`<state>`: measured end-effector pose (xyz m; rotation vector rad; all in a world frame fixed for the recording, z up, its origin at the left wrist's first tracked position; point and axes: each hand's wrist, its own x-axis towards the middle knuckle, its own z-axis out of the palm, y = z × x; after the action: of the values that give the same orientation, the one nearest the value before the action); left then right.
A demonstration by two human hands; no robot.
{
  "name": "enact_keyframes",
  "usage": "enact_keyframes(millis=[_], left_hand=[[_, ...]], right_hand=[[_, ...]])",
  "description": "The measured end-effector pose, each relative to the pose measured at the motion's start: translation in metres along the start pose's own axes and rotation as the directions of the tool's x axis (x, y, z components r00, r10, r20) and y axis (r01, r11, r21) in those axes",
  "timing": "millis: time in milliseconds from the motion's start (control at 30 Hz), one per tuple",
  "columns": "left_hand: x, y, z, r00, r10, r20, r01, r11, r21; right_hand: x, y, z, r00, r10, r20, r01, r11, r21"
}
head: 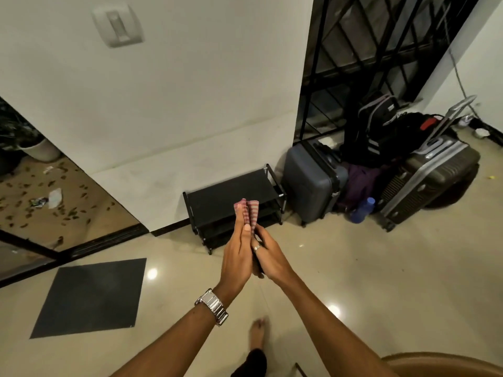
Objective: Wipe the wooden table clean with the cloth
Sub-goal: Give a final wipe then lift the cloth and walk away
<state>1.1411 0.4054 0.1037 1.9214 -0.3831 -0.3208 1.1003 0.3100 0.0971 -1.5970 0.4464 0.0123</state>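
Holding the striped cloth (251, 212) upright between both hands, we stand on the glossy tiled floor (353, 268), facing a black shoe rack (231, 197) that sits against the wall. Our left hand (236, 257) lies flat along the cloth, fingers straight and thumb laid over the fabric so that it pinches it. Our right hand (272, 261) curls round the lower end. Something dark shows between the palms, and we cannot tell what it is.

The cloth is in the air, well apart from any wood. The only sign of the table is a curved brown rim (441, 361) at the lower right, which we take to be the wooden table, so no wiping has begun.

The risks are plain enough:

- **Dropping the cloth.** It is folded into a narrow strip, so it could slip to the floor when our hands part.
- **Missing patches.** If we wipe with it folded this small, it would cover little of the tabletop and could leave patches.
- **Scratching the wood.** The metal wristwatch (212, 306) on the left hand and the ring (256, 247) on the right could drag on the surface and mark it.
- **Slipping.** We must turn toward the rim on a bare foot (257, 334), and on tile this shiny a quick pivot could slide.
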Motion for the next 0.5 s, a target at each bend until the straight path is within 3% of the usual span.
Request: enact_keyframes(millis=[233,367,500], left_hand=[[0.113,-0.068,0.044,0.983,-0.184,-0.026,0.184,0.983,0.0],[0.172,-0.108,0.05,0.904,-0.414,0.103,0.425,0.853,-0.303],[0.219,-0.151,0.057,0.858,-0.475,0.192,0.51,0.755,-0.411]], right_hand=[[0.127,0.046,-0.054,0.974,0.212,-0.079,-0.193,0.961,0.2],[0.194,0.077,-0.08,0.956,0.29,-0.035,-0.271,0.926,0.261],[0.252,0.112,-0.096,0.943,0.332,0.02,-0.327,0.917,0.226]])
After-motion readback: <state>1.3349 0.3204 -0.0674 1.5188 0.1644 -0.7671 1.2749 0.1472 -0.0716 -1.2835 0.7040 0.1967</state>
